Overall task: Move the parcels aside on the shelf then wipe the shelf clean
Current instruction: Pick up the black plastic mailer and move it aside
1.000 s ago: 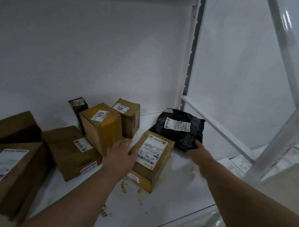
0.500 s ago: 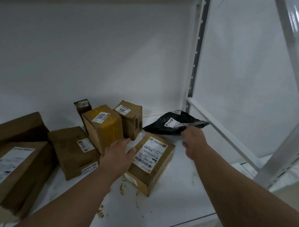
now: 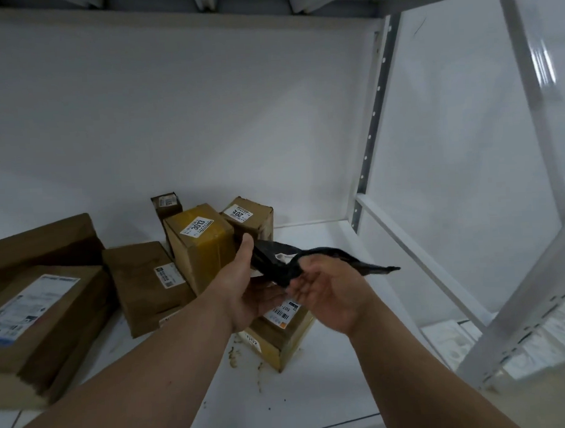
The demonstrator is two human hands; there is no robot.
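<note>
A flat black plastic parcel (image 3: 273, 262) with a white label is lifted off the white shelf (image 3: 318, 393), above the other parcels. My left hand (image 3: 242, 293) holds its left end, thumb on top and palm underneath. My right hand (image 3: 326, 292), palm turned up, grips its middle, and the right end (image 3: 371, 266) droops free. Beneath my hands sits a labelled cardboard box (image 3: 280, 335). Behind it are the yellow box marked 3013 (image 3: 200, 249), a brown box (image 3: 250, 217) and a small box (image 3: 166, 204). Brown stains (image 3: 235, 355) mark the shelf by the front box.
More brown boxes fill the left: a medium one (image 3: 145, 284), a large labelled one (image 3: 36, 318) and one behind it (image 3: 42, 240). A perforated upright (image 3: 372, 119) and a white cross bar (image 3: 415, 256) bound the right side. The upper shelf (image 3: 233, 5) is overhead.
My right hand picked the black parcel up from the back right of the shelf and brought it left. My left hand left the labelled box and took hold of the parcel's other end.
</note>
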